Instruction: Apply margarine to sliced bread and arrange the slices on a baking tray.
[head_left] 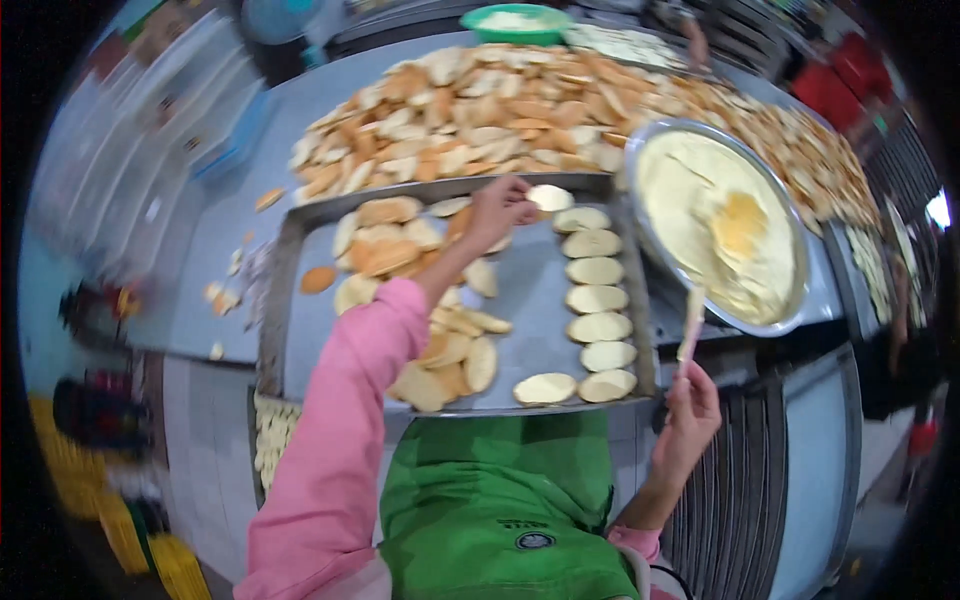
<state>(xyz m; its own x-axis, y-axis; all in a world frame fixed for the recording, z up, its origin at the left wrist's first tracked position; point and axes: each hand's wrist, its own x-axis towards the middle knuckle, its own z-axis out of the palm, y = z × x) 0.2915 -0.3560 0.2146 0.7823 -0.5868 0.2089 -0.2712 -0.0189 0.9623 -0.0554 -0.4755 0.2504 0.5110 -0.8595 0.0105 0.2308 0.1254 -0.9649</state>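
My left hand (497,208), in a pink sleeve, reaches over a metal tray (530,300) and holds a spread-covered bread slice (549,197) at the tray's far edge. It sits at the top of a column of several coated slices (596,298) along the tray's right side. Plain bread slices (420,290) lie piled on the tray's left part. My right hand (688,410) is near the tray's front right corner, gripping a flat spreader (691,322) smeared with pale cream. A round metal bowl (795,300) of yellow cream stands just right of the tray.
A large heap of bread slices (520,100) covers the table behind the tray. A green bowl (515,22) stands at the far edge. Loose slices (225,290) lie left of the tray. More bread sits on a lower shelf (272,430). A green apron (490,510) is below.
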